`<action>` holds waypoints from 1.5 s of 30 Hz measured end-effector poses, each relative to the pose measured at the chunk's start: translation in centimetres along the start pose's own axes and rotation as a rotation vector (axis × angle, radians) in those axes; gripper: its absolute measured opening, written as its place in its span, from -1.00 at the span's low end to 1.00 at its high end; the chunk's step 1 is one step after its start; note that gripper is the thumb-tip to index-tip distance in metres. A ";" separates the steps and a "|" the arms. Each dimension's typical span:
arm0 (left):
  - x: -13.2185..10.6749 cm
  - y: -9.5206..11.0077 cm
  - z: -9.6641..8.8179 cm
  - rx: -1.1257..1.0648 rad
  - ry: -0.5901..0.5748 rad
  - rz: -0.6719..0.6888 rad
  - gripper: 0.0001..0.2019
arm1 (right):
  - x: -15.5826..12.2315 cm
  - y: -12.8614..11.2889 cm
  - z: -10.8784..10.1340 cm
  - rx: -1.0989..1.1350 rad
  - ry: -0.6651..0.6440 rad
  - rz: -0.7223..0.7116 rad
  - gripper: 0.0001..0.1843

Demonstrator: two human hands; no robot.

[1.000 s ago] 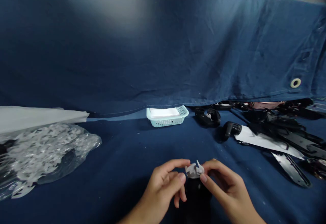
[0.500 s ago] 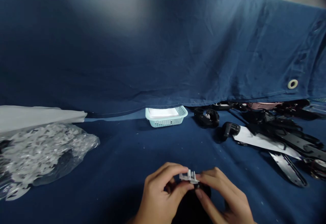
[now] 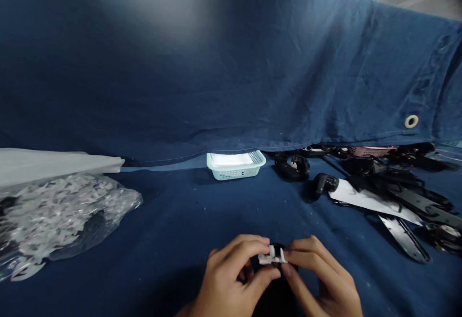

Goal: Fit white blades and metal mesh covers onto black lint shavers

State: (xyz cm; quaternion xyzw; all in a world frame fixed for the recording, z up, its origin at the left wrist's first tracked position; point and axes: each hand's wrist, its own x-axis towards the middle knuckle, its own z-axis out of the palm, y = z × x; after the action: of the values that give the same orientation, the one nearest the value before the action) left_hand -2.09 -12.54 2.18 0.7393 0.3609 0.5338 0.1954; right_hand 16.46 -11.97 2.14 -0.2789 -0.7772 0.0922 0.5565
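Low in the middle of the view, my left hand (image 3: 233,278) and my right hand (image 3: 319,276) meet over a small white plastic clip (image 3: 272,255). Both hands pinch it between thumb and fingers, one from each side. Under the clip sits a black part (image 3: 276,290), mostly hidden between my palms, and the clip rests on its top end. All of this is just above the dark blue cloth (image 3: 173,221) on the table.
A clear plastic bag of white pieces (image 3: 54,216) lies at the left beside white sheets (image 3: 54,163). A pale green basket (image 3: 236,164) stands at the back centre. Black parts and a white sheet (image 3: 371,196) are heaped at the right. A blue cloth curtain (image 3: 231,67) hangs behind.
Both hands have dropped lower and closer to me. The white clip has turned from tilted up to lying flat on top of the black part.
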 end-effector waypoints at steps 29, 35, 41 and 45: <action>0.3 0.9 0.3 0.335 0.047 0.277 -0.90 | 0.3 -0.3 -0.5 0.013 -0.041 0.033 -0.84; 0.1 0.9 0.2 0.300 0.029 0.232 -0.94 | 0.1 -0.3 -0.3 0.017 -0.009 0.043 -0.81; -0.1 0.7 0.2 0.337 0.056 0.245 -0.97 | 0.1 -0.1 -0.3 0.038 -0.043 0.029 -0.82; 0.0 0.8 0.3 0.389 0.048 0.235 -0.96 | 0.0 0.0 -0.3 0.056 -0.052 0.076 -0.86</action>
State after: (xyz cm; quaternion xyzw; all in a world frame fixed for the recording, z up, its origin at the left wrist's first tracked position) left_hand -1.53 -13.08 2.59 0.7871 0.3728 0.4909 -0.0230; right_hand 16.79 -12.03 2.23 -0.2900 -0.7772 0.1424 0.5400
